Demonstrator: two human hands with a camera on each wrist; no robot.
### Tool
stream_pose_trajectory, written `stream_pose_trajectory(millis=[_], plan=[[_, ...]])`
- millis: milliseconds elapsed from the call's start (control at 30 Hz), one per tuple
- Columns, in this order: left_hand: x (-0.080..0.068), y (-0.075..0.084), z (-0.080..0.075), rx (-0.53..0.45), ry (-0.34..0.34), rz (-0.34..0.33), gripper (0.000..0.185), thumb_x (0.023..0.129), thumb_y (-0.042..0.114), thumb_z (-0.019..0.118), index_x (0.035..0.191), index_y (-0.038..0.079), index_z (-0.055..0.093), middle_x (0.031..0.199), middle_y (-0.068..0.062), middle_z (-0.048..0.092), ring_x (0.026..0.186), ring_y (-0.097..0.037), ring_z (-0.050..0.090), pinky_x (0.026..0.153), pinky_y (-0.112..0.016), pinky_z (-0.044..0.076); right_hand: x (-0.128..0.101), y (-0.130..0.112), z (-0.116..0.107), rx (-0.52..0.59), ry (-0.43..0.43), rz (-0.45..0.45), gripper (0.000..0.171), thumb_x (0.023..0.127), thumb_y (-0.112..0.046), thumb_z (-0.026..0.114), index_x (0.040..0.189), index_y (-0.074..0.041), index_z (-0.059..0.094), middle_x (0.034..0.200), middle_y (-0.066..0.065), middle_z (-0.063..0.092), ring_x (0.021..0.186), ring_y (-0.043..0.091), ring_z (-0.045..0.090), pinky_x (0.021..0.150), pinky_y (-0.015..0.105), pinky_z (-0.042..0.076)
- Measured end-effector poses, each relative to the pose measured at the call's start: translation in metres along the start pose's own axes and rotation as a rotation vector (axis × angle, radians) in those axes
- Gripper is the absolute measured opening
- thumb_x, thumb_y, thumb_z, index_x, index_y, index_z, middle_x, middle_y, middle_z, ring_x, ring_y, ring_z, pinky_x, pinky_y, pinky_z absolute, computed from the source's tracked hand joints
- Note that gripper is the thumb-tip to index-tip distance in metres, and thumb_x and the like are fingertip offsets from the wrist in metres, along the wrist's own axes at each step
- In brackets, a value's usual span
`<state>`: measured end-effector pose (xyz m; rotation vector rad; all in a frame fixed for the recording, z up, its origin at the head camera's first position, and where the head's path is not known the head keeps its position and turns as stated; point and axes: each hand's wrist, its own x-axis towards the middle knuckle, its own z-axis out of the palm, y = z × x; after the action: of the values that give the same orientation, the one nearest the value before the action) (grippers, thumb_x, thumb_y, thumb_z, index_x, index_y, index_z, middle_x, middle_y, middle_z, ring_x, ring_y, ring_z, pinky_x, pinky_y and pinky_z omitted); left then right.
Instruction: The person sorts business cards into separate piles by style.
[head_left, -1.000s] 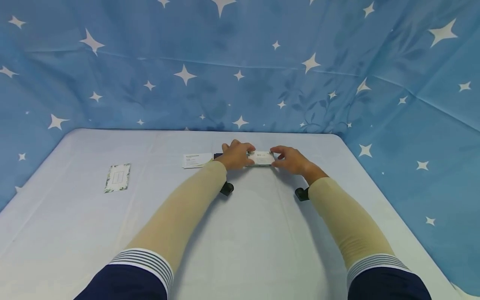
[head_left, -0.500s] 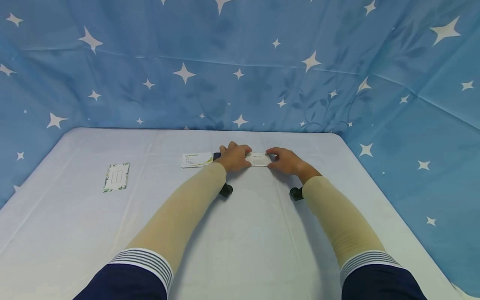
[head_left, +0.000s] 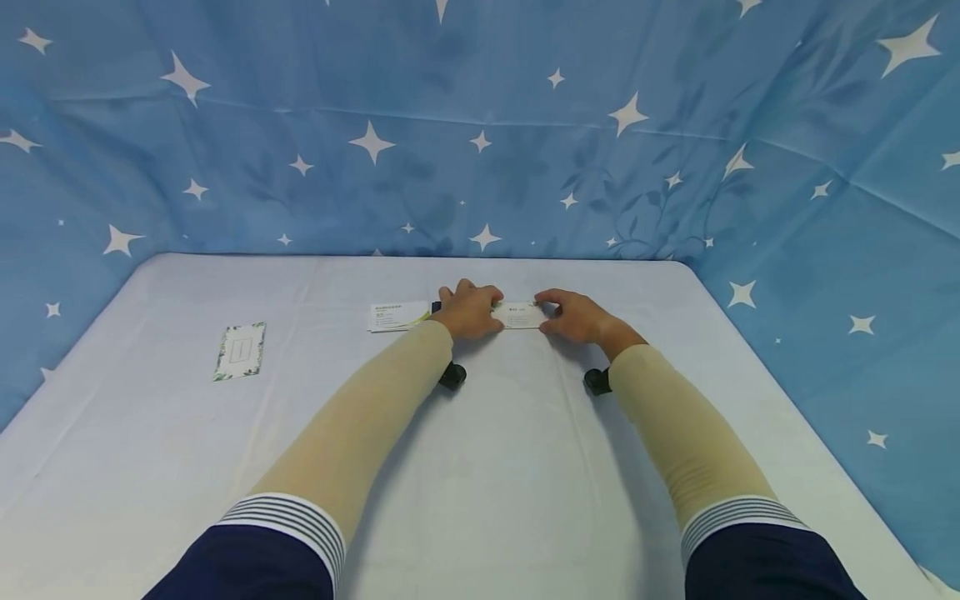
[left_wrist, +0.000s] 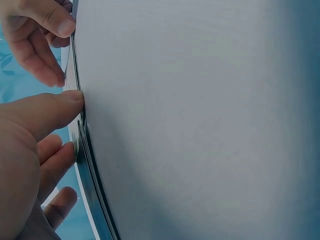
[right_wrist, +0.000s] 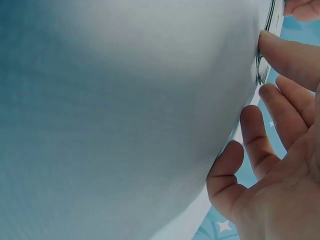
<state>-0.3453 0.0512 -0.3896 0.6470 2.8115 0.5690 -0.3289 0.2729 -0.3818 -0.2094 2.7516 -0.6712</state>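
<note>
Near the far side of the table, a small stack of white business cards (head_left: 521,315) lies flat between both hands. My left hand (head_left: 468,311) grips its left end, thumb on the near edge and fingers on the far edge. At the right end my right hand (head_left: 581,320) pinches the corners between thumb and fingers. In the left wrist view the stack shows as thin layered edges (left_wrist: 80,107) under the thumb. Another white card stack (head_left: 397,316) with a yellow-green curve sits left of my left hand. A dark blue card (head_left: 436,307) beside it is mostly hidden by that hand.
A white card with a leafy green border (head_left: 240,351) lies apart on the left of the table. White cloth covers the table (head_left: 525,467). A blue curtain with white stars (head_left: 420,150) hangs behind and along the right side.
The card stack between the hands looked slightly raised a second ago and now lies flat. Both hands shifted a little left with it, the right hand more. The head view has tilted slightly.
</note>
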Motion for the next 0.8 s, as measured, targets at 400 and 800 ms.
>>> stream_pose_trajectory(millis=[400,800], plan=[[-0.004,-0.002,-0.004,-0.019,-0.006,0.004,0.061,0.094,0.039,0.069,0.149,0.021,0.049,0.133,-0.002,0.059,0.128,-0.027,0.036,0.095,-0.049,0.023,0.001,-0.006,-0.003,-0.013,-0.031,0.002,0.061,0.098,-0.020,0.065,0.153,-0.011,0.041,0.154,0.018,0.039,0.136,0.037,0.041,0.112,0.054,0.028],[-0.040,-0.027,-0.021,-0.165,0.007,0.054,0.066,0.091,0.040,0.073,0.149,0.020,0.049,0.142,0.003,0.054,0.131,-0.023,0.036,0.100,-0.050,0.019,-0.019,-0.004,0.005,0.182,0.093,-0.032,0.072,0.097,-0.027,0.063,0.158,-0.008,0.030,0.160,0.015,0.030,0.140,0.037,0.036,0.111,0.055,0.029]])
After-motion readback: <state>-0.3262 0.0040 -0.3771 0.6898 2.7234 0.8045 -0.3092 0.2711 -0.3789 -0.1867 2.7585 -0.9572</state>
